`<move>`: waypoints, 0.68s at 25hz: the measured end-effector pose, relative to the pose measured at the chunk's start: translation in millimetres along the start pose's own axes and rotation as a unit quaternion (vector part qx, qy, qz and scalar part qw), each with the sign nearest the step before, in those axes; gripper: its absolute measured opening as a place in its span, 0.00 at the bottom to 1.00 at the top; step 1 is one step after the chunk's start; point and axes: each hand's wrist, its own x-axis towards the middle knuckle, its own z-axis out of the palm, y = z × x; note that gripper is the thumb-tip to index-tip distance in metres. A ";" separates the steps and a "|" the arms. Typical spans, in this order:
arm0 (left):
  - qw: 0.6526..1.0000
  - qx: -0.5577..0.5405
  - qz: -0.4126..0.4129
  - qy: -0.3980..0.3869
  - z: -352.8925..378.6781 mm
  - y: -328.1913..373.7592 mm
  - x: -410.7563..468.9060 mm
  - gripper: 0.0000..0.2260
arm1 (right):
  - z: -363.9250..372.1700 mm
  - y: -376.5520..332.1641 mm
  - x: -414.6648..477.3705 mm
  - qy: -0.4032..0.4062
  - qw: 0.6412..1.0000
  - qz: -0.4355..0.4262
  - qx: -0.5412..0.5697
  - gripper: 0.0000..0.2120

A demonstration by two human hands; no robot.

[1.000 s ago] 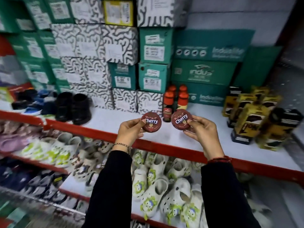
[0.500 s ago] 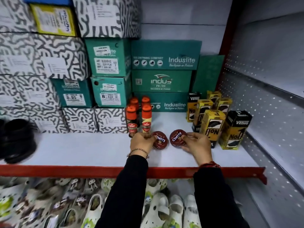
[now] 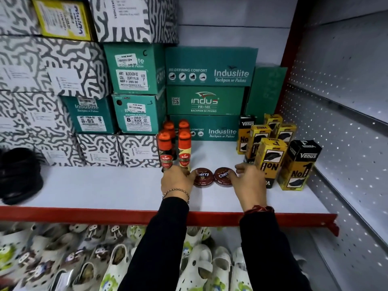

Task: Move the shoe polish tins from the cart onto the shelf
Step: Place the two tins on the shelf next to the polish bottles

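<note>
Two round dark-red Cherry shoe polish tins lie flat and side by side on the white shelf [image 3: 105, 185]. My left hand [image 3: 176, 181] grips the left edge of the left tin [image 3: 202, 177]. My right hand [image 3: 249, 181] holds the right edge of the right tin [image 3: 222, 177], with its upper fingers slightly raised. The tins almost touch each other. No cart is in view.
Several Kiwi polish bottles [image 3: 165, 152] stand just behind my left hand. Yellow-and-black Venus boxes [image 3: 273, 158] stand close to my right hand. Green shoe boxes [image 3: 210, 101] line the back, black shoes [image 3: 19, 175] sit far left, white clogs [image 3: 199, 267] fill the shelf below.
A second ago I held both tins up in front of the shelf. They moved forward and down, and now rest flat on the shelf between the bottles and the boxes.
</note>
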 end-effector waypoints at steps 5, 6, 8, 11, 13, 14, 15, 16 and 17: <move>0.985 -0.014 0.112 0.129 -22.9 -8.4 -17.3 0.13 | -3.0 -22.7 -9.5 -0.056 0.989 -0.125 0.053 0.14; 0.979 0.012 0.132 0.154 -29.9 -12.5 -20.9 0.14 | -2.5 -28.9 -14.0 -0.066 0.986 -0.145 0.057 0.14; 0.967 0.061 0.164 0.183 -43.2 -19.2 -28.3 0.17 | -1.0 -41.0 -22.9 -0.080 0.976 -0.195 0.058 0.18; 0.958 0.113 0.172 0.201 -67.5 -33.9 -45.7 0.23 | 7.0 -63.3 -42.1 -0.134 0.952 -0.273 0.028 0.26; 0.952 0.141 0.164 0.217 -83.9 -46.5 -56.9 0.25 | 16.3 -77.3 -55.0 -0.140 0.939 -0.315 0.015 0.29; 0.950 0.154 0.153 0.225 -92.8 -56.4 -64.6 0.26 | 22.7 -84.0 -64.1 -0.141 0.932 -0.335 0.015 0.30; 0.948 0.162 0.143 0.233 -100.4 -63.8 -71.5 0.26 | 27.8 -90.2 -71.6 -0.143 0.926 -0.349 0.018 0.30; 0.947 0.166 0.129 0.243 -108.3 -73.8 -79.1 0.26 | 34.4 -96.7 -80.6 -0.153 0.919 -0.362 0.023 0.30; 0.945 0.171 0.108 0.257 -117.3 -86.7 -89.1 0.26 | 41.9 -104.1 -93.3 -0.171 0.911 -0.374 0.030 0.30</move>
